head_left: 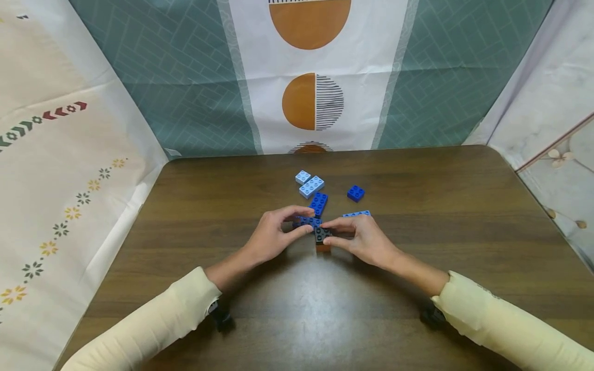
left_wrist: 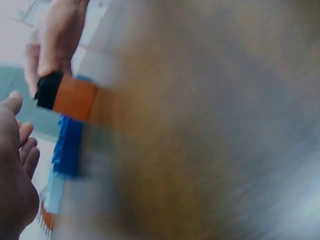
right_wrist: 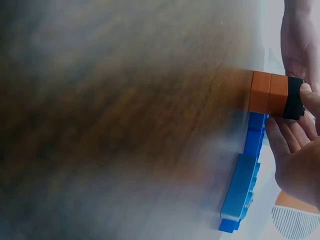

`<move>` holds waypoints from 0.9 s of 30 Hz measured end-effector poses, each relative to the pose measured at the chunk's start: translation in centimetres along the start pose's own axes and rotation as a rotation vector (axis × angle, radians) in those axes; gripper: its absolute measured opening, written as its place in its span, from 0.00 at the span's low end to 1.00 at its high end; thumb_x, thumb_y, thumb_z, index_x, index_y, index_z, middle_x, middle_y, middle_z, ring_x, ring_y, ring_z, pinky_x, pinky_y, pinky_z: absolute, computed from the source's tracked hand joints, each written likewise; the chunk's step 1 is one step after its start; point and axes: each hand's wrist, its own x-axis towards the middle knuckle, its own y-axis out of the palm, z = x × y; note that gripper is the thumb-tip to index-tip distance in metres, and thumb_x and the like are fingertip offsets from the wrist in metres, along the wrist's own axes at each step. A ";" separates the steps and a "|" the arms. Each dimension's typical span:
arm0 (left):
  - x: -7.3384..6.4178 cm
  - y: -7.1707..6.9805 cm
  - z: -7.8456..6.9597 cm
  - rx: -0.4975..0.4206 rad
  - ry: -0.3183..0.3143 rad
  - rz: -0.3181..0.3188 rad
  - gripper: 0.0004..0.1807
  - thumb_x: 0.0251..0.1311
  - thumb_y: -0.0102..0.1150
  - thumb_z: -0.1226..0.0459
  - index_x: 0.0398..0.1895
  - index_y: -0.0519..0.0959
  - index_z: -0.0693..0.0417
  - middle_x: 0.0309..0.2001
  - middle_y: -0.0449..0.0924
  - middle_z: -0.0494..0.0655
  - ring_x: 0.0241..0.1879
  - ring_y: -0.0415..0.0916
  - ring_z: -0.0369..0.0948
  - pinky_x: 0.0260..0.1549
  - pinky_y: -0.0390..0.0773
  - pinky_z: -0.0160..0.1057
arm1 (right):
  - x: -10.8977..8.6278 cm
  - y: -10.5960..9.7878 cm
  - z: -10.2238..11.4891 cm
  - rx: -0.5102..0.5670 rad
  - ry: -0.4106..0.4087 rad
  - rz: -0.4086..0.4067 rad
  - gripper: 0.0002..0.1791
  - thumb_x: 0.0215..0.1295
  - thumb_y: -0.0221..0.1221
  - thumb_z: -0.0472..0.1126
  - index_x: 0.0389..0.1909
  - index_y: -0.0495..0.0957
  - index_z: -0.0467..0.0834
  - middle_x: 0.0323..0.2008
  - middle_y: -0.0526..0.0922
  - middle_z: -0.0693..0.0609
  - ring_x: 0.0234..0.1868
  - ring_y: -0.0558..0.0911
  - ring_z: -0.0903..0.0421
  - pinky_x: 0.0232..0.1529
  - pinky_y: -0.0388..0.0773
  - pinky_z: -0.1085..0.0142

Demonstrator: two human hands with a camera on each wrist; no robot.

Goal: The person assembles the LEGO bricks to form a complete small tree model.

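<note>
Nine o'clock from the black brick [head_left: 319, 235], the left hand [head_left: 273, 236] gapes wide. The right hand [head_left: 365, 240] pinches it from three.

Left forearm [head_left: 236, 265] and right forearm [head_left: 419, 270] extend forward and angle inward toward each other. Left hand [head_left: 273, 234]: thumb [head_left: 299, 233] and fingers [head_left: 294, 211] apart, lightly bent. Right hand [head_left: 366, 239]: thumb and fingers set in a pinch grip, fingertips near those of the left hand
</note>
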 end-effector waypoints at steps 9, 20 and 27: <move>1.3 -1.7 1.3 0.086 -0.070 0.026 0.33 0.66 0.75 0.59 0.72 0.77 0.54 0.69 0.80 0.44 0.71 0.73 0.43 0.71 0.71 0.53 | -0.1 0.0 0.1 -0.001 0.018 -0.002 0.17 0.66 0.74 0.38 0.55 0.88 0.41 0.49 0.91 0.49 0.51 0.90 0.52 0.52 0.86 0.57; 0.8 -1.5 3.1 0.000 -0.219 0.111 0.37 0.65 0.75 0.62 0.76 0.72 0.56 0.73 0.75 0.50 0.72 0.72 0.44 0.71 0.71 0.45 | -0.1 0.0 0.2 0.012 0.044 -0.006 0.17 0.66 0.74 0.38 0.55 0.89 0.43 0.49 0.91 0.51 0.50 0.90 0.56 0.51 0.86 0.60; 0.6 -1.0 3.1 0.081 -0.169 0.102 0.34 0.66 0.74 0.62 0.74 0.75 0.57 0.70 0.78 0.49 0.71 0.74 0.42 0.69 0.73 0.44 | -0.1 0.0 0.2 -0.009 0.060 -0.009 0.17 0.66 0.74 0.39 0.55 0.89 0.44 0.50 0.91 0.52 0.51 0.90 0.58 0.52 0.86 0.61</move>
